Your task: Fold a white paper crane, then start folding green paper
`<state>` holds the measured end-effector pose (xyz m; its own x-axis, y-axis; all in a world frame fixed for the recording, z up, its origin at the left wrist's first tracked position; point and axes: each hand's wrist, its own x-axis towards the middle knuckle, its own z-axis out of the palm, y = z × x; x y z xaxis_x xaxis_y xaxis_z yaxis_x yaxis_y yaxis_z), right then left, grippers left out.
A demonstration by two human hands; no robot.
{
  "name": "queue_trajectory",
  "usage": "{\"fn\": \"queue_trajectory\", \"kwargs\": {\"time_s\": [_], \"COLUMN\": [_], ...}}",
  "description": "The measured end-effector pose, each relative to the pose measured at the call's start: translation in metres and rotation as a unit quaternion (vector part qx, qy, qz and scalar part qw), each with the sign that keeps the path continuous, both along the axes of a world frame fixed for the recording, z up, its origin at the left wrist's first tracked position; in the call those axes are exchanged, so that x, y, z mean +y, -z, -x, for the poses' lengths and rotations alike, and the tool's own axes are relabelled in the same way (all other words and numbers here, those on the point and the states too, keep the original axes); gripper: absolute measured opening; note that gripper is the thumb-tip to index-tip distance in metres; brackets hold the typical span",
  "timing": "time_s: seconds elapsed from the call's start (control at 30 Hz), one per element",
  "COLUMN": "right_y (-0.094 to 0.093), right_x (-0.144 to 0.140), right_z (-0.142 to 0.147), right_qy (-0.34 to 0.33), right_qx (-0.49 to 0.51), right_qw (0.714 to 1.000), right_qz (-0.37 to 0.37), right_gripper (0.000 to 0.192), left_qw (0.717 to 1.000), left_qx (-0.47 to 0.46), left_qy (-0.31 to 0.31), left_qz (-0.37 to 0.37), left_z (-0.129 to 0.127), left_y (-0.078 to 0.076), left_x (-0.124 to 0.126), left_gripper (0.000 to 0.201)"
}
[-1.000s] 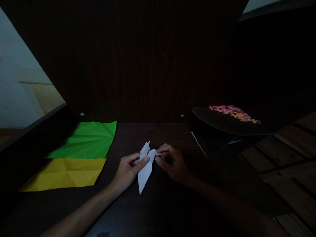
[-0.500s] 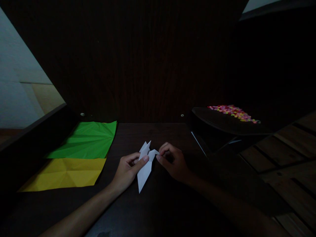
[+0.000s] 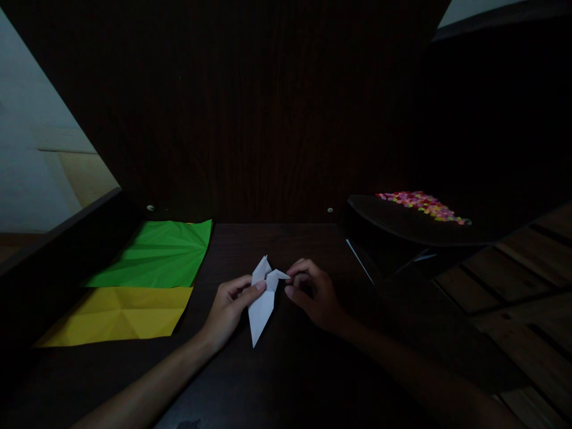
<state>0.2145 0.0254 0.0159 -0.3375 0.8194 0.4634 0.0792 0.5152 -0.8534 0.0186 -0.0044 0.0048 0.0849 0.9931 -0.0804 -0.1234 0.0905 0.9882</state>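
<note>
A folded white paper crane, with a long pointed lower end and a bent, narrow point on its right side, is held just above the dark table. My left hand grips its middle, thumb flat on top and fingers curled behind the paper. My right hand is at the tip of the narrow point, its index finger touching or nearly touching it. A small gap shows between that index finger and the thumb; the other fingers are curled.
Creased green paper and creased yellow paper lie at the left on the dark wooden table. A tall dark panel stands behind. To the right, a dark curved shelf bears a heap of small colourful pieces.
The white paper's upper points have turned slightly and now sit closer together. My right thumb has drawn a little away from the narrow point, opening a gap from the index finger.
</note>
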Motion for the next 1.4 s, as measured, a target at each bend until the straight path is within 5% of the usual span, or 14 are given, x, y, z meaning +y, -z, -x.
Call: {"fn": "queue_trajectory", "kwargs": {"time_s": [0.5,0.73,1.03,1.4], "right_y": [0.000,0.002,0.004,0.007], "right_x": [-0.002,0.001,0.009,0.007], "right_z": [0.001,0.003,0.011,0.010], "right_qy": [0.007,-0.002,-0.003,-0.092], "right_qx": [-0.002,0.048,0.062,0.004], "right_qw": [1.000,0.997,0.964,0.960], "right_qz": [-0.003,0.069,0.260,0.265], "right_gripper": [0.008,0.023,0.022,0.019], "left_qw": [1.000,0.999,0.997,0.992], "left_qx": [-0.005,-0.039,0.007,-0.009], "left_qy": [0.015,0.028,0.053,0.082], "left_qz": [-0.010,0.007,-0.047,-0.099], "left_z": [-0.002,-0.002,0.001,-0.001], "left_y": [-0.006,-0.007,-0.004,-0.008], "left_x": [-0.001,-0.001,-0.001,0.000], "left_gripper": [0.022,0.020,0.017,0.015]}}
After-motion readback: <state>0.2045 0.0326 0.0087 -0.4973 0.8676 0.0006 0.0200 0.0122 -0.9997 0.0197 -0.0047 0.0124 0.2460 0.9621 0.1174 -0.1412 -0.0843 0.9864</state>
